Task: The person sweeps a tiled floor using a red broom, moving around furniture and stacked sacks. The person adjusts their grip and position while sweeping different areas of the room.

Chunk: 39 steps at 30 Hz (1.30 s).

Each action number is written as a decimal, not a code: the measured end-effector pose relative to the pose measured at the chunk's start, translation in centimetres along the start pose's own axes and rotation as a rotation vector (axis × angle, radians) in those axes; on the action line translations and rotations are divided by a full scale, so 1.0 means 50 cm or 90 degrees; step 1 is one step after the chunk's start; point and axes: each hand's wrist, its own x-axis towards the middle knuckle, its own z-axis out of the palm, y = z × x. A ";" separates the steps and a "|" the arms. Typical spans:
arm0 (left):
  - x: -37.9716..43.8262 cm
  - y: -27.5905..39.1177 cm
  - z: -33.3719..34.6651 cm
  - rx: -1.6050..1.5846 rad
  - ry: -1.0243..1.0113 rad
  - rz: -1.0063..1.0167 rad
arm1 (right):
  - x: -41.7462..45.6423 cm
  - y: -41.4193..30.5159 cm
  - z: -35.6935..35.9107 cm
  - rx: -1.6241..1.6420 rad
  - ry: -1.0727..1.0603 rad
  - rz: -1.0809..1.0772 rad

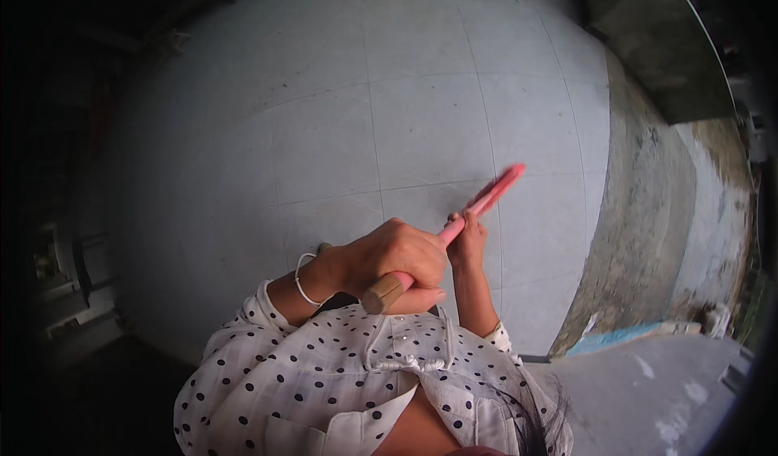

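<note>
A broom stretches from my chest down to the floor. My left hand (395, 255), with a white band at the wrist, is wrapped around the top of its pink handle (453, 231). The bare wooden end (382, 293) of the handle sticks out of that fist towards me. Lower down, my right hand (468, 240) grips the same handle, its fingers curled around it. Beyond it the red bristles (504, 182) point forward and to the right, slightly blurred. Whether they touch the floor I cannot tell.
Pale grey floor tiles (316, 146) with dark specks (282, 85) spread ahead. To the right runs a rough, stained concrete strip (638, 213) with a blue-painted edge (620, 337). A dark panel-like surface (662, 49) stands at the upper right. The left side is in deep shadow.
</note>
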 end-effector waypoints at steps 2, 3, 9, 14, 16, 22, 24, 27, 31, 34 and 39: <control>-0.078 -0.019 -0.024 -0.020 0.003 -0.090 | -0.029 0.070 0.017 -0.122 0.012 0.065; -0.120 -0.031 -0.022 -0.042 0.012 -0.125 | -0.041 0.102 0.025 -0.204 0.016 0.089; -0.338 -0.035 -0.033 0.051 0.183 -0.082 | 0.054 0.286 0.098 -0.309 -0.160 0.163; -0.555 -0.018 -0.056 0.215 0.322 -0.124 | 0.121 0.406 0.354 -0.295 -0.234 0.387; -0.627 -0.038 -0.069 0.291 0.323 -0.083 | 0.239 0.441 0.414 -0.255 -0.274 0.453; -0.868 -0.010 -0.047 0.200 0.372 -0.442 | 0.154 0.632 0.587 -1.051 -0.428 -0.106; -0.940 0.000 -0.026 0.215 0.462 -0.540 | 0.129 0.676 0.599 -1.271 -0.536 -0.317; -1.029 -0.013 0.051 0.220 0.579 -0.638 | 0.119 0.728 0.584 -1.386 -0.785 -0.550; -1.042 -0.001 0.128 0.158 0.643 -0.769 | 0.035 0.790 0.618 -1.433 -1.035 -0.510; -0.992 -0.043 0.165 0.061 0.640 -0.780 | 0.040 0.879 0.620 -1.548 -1.163 -0.521; -0.862 -0.053 0.094 0.049 0.737 -0.762 | 0.080 0.889 0.628 -1.769 -1.168 -0.431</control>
